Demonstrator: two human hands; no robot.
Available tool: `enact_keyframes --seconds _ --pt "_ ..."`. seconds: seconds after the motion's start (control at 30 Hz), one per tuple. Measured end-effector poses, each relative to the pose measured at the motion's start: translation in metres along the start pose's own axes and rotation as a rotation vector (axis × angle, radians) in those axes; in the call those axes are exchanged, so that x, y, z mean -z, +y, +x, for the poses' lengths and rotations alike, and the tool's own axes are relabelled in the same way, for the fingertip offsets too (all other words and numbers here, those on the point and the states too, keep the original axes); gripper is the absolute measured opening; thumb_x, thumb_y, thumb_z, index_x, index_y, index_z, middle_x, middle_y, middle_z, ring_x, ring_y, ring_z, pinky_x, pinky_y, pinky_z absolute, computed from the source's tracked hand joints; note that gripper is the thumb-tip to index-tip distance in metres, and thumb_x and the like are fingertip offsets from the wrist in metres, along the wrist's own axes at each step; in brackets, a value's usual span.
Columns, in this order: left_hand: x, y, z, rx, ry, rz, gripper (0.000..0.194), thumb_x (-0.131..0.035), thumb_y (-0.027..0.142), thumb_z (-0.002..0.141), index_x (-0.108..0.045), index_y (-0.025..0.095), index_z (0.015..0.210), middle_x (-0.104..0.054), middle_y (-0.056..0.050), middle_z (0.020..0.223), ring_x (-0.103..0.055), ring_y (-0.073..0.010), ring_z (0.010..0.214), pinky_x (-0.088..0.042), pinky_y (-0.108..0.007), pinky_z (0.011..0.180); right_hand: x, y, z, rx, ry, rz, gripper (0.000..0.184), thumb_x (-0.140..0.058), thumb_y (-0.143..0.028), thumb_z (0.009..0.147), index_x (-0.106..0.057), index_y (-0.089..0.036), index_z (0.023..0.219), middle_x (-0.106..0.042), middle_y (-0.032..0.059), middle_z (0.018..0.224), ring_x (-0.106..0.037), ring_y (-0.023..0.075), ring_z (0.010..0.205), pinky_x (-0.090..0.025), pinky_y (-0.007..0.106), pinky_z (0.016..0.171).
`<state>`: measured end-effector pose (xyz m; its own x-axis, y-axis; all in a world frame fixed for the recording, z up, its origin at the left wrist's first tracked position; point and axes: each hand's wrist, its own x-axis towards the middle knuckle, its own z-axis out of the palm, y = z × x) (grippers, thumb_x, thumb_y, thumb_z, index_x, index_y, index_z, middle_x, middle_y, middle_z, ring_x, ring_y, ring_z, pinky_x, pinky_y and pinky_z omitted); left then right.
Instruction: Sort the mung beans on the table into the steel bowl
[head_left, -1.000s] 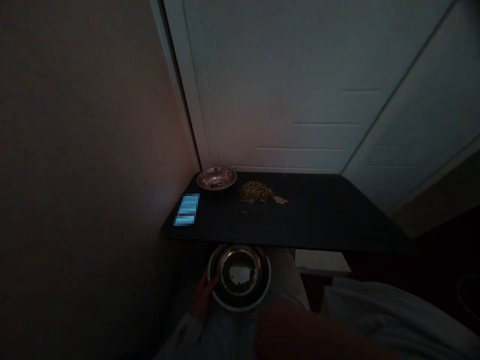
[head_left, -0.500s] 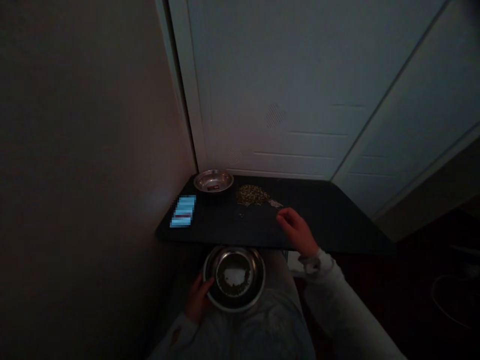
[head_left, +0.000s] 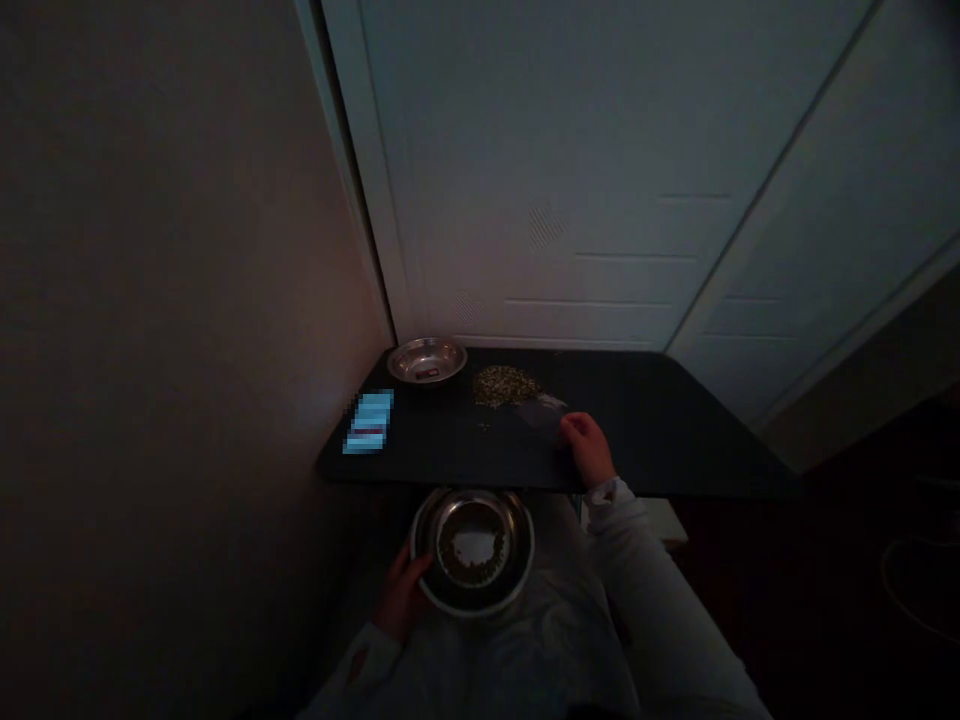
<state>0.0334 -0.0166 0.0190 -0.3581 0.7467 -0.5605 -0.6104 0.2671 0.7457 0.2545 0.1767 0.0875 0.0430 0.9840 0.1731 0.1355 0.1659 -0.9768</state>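
My left hand (head_left: pixel 401 597) grips the left rim of a round metal bowl (head_left: pixel 523 575) on my lap, its thumb over the edge. Small dark grains or beans lie in a ring around the bowl's pale, bare middle. Over the table's front half is my right hand (head_left: pixel 589 448), fingers pinched together. From its fingertips a flat greyish, see-through piece (head_left: pixel 537 414) extends left, its exact kind unclear in the dim light. Just beyond this piece lies a pile of greenish-brown beans or seeds (head_left: pixel 504 385), with paler ones (head_left: pixel 553 401) at its right end.
A second metal bowl (head_left: pixel 427 361) with a reddish label inside stands at the table's back left. In front of it lies a lit, pixelated phone-like screen (head_left: pixel 368 421). A few loose seeds (head_left: pixel 484 427) dot the dark table (head_left: pixel 675 430). White panels and a wall border it.
My right hand has turned slightly, and the flat grey piece at its fingertips now shows broadly. The left hand still holds the bowl. The view has shifted a little.
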Motion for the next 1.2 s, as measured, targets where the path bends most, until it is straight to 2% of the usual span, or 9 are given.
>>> enact_keyframes --seconds 0.13,0.3,0.47,0.57,0.67,0.9,1.2 --pt "0.000 0.001 -0.010 0.068 -0.076 0.017 0.054 -0.057 0.015 0.057 -0.045 0.020 0.109 -0.065 -0.006 0.085 -0.060 -0.0207 0.076 -0.046 -0.033 0.066 -0.001 -0.001 -0.001 0.009 0.001 -0.015 0.023 -0.050 -0.040 0.062 -0.045 -0.018 0.067 -0.049 -0.0024 0.057 -0.042 0.0101 0.051 -0.033 0.024 0.050" --pt "0.000 0.000 -0.021 0.182 -0.035 0.096 0.052 -0.054 0.020 0.058 -0.045 0.019 0.109 -0.065 -0.005 0.074 -0.060 -0.0212 0.066 -0.046 -0.032 0.058 0.000 0.000 0.000 -0.015 -0.013 0.010 0.020 -0.050 -0.038 0.064 -0.046 -0.019 0.069 -0.049 -0.0024 0.057 -0.042 0.0103 0.052 -0.033 0.024 0.050" --pt "-0.016 0.009 -0.023 0.143 -0.086 0.212 0.050 -0.055 0.016 0.054 -0.051 0.016 0.103 -0.065 -0.006 0.076 -0.060 -0.0219 0.065 -0.045 -0.029 0.053 0.001 0.003 0.003 -0.075 0.058 0.069 0.019 -0.052 -0.036 0.064 -0.046 -0.019 0.070 -0.049 -0.0028 0.058 -0.044 0.0100 0.054 -0.035 0.023 0.053" --pt "-0.022 0.014 -0.017 0.097 -0.059 0.284 0.048 -0.059 0.016 0.051 -0.054 0.016 0.098 -0.065 -0.006 0.085 -0.059 -0.0214 0.072 -0.046 -0.029 0.059 0.002 0.002 0.002 -0.078 -0.002 0.073 0.018 -0.051 -0.035 0.066 -0.046 -0.019 0.072 -0.048 -0.0033 0.058 -0.044 0.0094 0.055 -0.035 0.023 0.054" --pt "-0.024 0.016 -0.014 0.069 -0.032 0.315 0.048 -0.059 0.023 0.052 -0.055 0.015 0.099 -0.064 -0.008 0.091 -0.058 -0.0242 0.081 -0.046 -0.033 0.065 0.005 0.001 -0.002 -0.077 -0.064 0.057 0.019 -0.051 -0.035 0.067 -0.047 -0.018 0.073 -0.049 -0.0028 0.060 -0.044 0.0096 0.056 -0.035 0.023 0.055" --pt "-0.024 0.020 -0.009 0.019 -0.042 0.423 0.051 -0.062 0.031 0.050 -0.057 0.013 0.098 -0.061 -0.010 0.098 -0.052 -0.0278 0.094 -0.043 -0.037 0.076 0.006 -0.002 -0.004 -0.099 -0.050 0.044 0.017 -0.049 -0.034 0.069 -0.047 -0.018 0.075 -0.049 -0.0027 0.062 -0.044 0.0094 0.058 -0.034 0.022 0.055" --pt "-0.014 0.025 0.019 -0.006 -0.030 0.526 0.048 -0.065 0.033 0.048 -0.060 0.014 0.092 -0.055 -0.010 0.110 -0.044 -0.0286 0.105 -0.038 -0.040 0.085 0.006 -0.004 -0.004 -0.183 -0.061 0.033 0.017 -0.048 -0.034 0.071 -0.047 -0.019 0.077 -0.049 -0.0025 0.065 -0.045 0.0096 0.061 -0.035 0.022 0.057"
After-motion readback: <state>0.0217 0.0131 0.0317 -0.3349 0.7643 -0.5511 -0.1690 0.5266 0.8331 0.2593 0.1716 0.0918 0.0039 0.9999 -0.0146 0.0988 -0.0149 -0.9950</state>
